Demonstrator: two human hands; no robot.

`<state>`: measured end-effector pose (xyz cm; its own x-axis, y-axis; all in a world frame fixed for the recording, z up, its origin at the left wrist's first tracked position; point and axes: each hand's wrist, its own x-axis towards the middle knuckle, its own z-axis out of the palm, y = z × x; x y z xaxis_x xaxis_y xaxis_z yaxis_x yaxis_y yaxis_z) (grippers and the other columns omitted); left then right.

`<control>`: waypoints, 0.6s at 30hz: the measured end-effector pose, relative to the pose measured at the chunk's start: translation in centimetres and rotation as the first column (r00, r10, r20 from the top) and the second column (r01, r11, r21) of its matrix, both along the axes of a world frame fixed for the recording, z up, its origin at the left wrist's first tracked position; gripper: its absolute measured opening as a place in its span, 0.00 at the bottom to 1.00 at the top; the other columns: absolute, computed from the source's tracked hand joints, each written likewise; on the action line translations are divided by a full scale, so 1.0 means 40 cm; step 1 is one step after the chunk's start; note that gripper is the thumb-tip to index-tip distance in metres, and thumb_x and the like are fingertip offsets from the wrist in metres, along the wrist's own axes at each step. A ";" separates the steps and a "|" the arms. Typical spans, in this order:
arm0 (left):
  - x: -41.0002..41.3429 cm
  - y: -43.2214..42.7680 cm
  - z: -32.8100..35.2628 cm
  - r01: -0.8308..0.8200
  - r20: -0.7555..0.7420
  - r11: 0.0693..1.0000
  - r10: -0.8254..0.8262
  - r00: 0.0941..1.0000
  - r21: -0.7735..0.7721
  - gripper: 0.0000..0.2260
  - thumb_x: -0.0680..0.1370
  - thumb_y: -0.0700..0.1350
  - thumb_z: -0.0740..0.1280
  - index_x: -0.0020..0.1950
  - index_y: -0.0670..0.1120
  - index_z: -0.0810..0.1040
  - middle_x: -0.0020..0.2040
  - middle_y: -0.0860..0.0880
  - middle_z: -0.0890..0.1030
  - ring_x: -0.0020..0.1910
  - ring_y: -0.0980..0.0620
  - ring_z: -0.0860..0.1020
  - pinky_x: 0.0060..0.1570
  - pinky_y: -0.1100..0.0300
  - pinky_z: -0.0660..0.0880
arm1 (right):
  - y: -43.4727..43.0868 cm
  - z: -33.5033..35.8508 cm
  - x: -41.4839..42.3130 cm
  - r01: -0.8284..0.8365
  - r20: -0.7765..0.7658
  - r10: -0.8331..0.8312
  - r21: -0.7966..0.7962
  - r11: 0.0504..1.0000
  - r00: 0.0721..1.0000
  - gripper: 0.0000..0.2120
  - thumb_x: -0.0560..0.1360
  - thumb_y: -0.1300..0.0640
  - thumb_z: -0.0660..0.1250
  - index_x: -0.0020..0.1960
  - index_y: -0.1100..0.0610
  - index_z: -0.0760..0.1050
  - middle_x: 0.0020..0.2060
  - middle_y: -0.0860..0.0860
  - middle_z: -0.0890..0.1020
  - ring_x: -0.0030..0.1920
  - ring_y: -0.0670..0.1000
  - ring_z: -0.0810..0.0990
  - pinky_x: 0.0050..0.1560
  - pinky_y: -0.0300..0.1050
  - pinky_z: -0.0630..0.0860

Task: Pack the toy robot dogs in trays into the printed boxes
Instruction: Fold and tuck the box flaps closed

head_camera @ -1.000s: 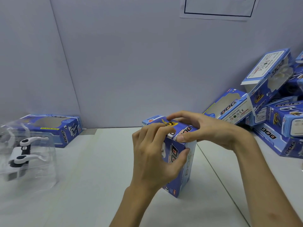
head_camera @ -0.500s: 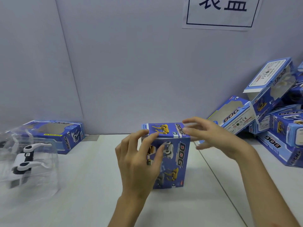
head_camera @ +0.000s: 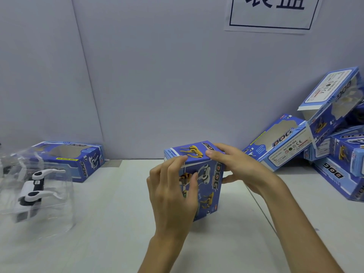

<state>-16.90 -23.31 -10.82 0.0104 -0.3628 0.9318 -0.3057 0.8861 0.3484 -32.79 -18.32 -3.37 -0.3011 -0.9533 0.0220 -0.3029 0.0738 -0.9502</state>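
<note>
Cardboard box (head_camera: 204, 186) — likely light, crushable; hold its edges — was gripped by left hand (head_camera: 173, 194) at 9 o'clock, right hand (head_camera: 236, 168) at 2 o'clock.

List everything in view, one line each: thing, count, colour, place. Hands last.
table: 1, off-white, under everything
wall: 1, pale grey, behind the table
upright box: 1, blue, standing at table centre
flat box: 1, blue, back left by the wall
box pile: several, blue, right against the wall
clear tray: 1, transparent, table's left
toy robot dog: 1, white and black, in clear tray
sign: 1, white, wall upper right
left hand: 1, grips upright box's front
right hand: 1, grips upright box's top
</note>
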 end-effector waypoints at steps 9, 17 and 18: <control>0.002 0.000 0.000 0.083 -0.052 0.996 -0.081 0.995 0.024 0.21 0.74 0.40 0.71 0.64 0.48 0.70 0.59 0.52 0.74 0.59 0.60 0.69 0.55 0.74 0.70 | -0.047 -0.024 0.052 0.222 0.159 -0.200 -0.133 0.966 0.967 0.20 0.79 0.45 0.68 0.68 0.47 0.70 0.54 0.46 0.81 0.41 0.41 0.84 0.37 0.38 0.79; 0.003 -0.013 -0.004 0.076 -0.052 0.997 -0.074 0.996 0.034 0.22 0.73 0.38 0.72 0.64 0.50 0.71 0.58 0.56 0.74 0.59 0.63 0.68 0.54 0.68 0.72 | -0.072 -0.049 0.083 0.159 0.305 -0.090 -0.209 0.965 0.948 0.26 0.78 0.55 0.69 0.72 0.45 0.65 0.56 0.46 0.81 0.43 0.41 0.85 0.38 0.33 0.78; 0.004 -0.014 -0.006 0.084 -0.057 0.996 -0.081 0.995 0.043 0.21 0.73 0.38 0.72 0.64 0.49 0.72 0.58 0.55 0.76 0.58 0.62 0.69 0.54 0.68 0.72 | -0.073 -0.049 0.085 0.162 0.301 -0.093 -0.212 0.964 0.949 0.25 0.78 0.56 0.69 0.72 0.44 0.65 0.56 0.47 0.81 0.43 0.41 0.85 0.39 0.35 0.78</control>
<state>-16.75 -23.89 -11.04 0.0293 -0.4068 0.9131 -0.2115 0.8902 0.4034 -29.39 -21.23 -5.35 -0.4460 -0.8853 0.1316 -0.0185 -0.1378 -0.9903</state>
